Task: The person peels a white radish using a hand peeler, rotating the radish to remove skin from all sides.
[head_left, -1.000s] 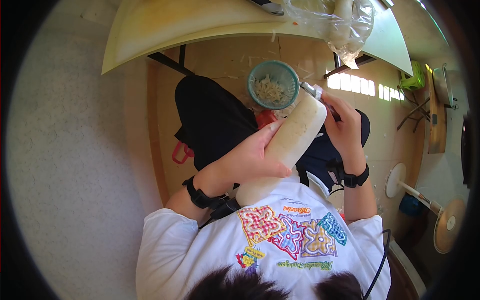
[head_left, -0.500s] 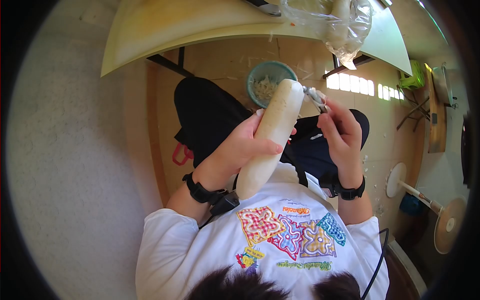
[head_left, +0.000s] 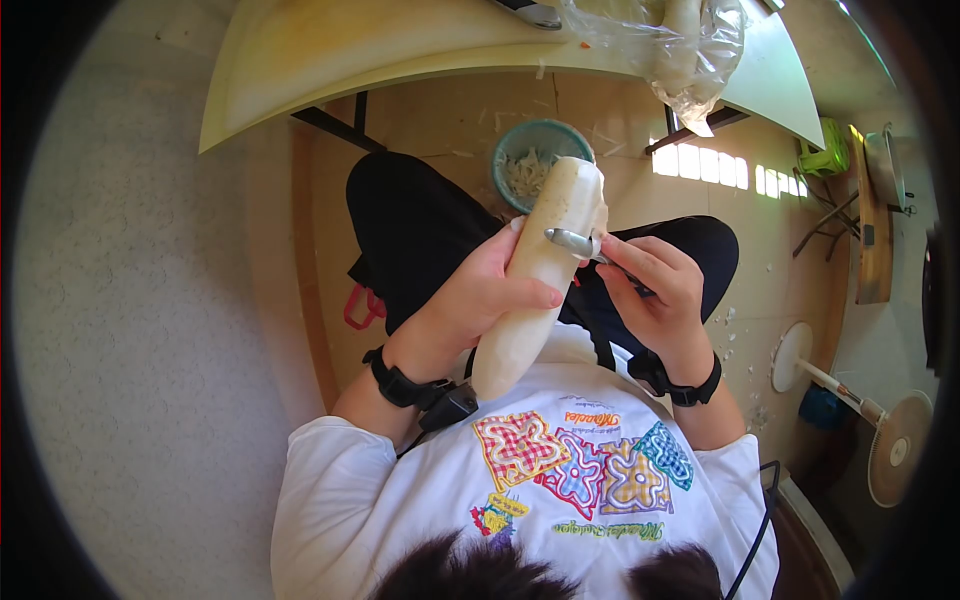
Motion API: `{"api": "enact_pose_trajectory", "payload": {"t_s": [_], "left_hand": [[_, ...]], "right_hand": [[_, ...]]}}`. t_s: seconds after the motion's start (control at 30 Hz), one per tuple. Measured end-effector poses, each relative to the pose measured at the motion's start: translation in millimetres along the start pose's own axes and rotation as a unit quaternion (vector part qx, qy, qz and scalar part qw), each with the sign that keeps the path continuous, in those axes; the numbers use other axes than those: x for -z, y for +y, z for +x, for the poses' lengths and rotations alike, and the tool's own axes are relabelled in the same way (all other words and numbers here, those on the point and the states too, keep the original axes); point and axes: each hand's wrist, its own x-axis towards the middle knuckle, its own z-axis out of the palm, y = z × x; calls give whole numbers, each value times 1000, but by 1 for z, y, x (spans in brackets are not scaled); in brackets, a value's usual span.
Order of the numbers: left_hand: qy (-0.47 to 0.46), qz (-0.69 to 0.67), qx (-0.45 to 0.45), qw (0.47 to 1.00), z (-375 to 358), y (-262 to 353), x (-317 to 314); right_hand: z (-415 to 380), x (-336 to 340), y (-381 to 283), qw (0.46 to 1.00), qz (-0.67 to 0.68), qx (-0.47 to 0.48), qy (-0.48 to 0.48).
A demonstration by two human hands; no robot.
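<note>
A long white radish [head_left: 530, 320] slants across my lap, its far end up and to the right. My left hand [head_left: 495, 285] is wrapped around its middle, thumb on top. In my right hand [head_left: 660, 285] is a metal peeler [head_left: 570, 240], its head lying across the radish's upper part, with the handle mostly hidden by my fingers. A strip of peel [head_left: 600, 215] hangs along the radish's right side by the peeler. Beneath the far end, a blue-green basin [head_left: 497, 165] on the floor holds pale peelings [head_left: 525, 175].
A table [head_left: 400, 50] spans the top of the view, bearing a knife [head_left: 535, 14] and a clear plastic bag [head_left: 700, 60] with more white radishes. Peel scraps lie on the tiled floor. A fan [head_left: 895, 445] stands at right.
My right hand has drawn the peeler from the radish's far tip down toward its middle. A strip of peel now hangs there. My left hand and the radish have hardly moved.
</note>
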Motion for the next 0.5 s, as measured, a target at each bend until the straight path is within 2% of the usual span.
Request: {"api": "enact_pose_trajectory", "payload": {"t_s": [0.1,0.4,0.5], "left_hand": [[-9,9,-25,1000,3,-8,3],[-9,29,-2,1000,-1,-3,1],[-16,25,13,999,-7,1,-2]], "right_hand": [[2,-1,2,1000,-21,2,14],[12,3,7,998,-55,-20,28],[19,9,13,993,-76,-67,66]]}}
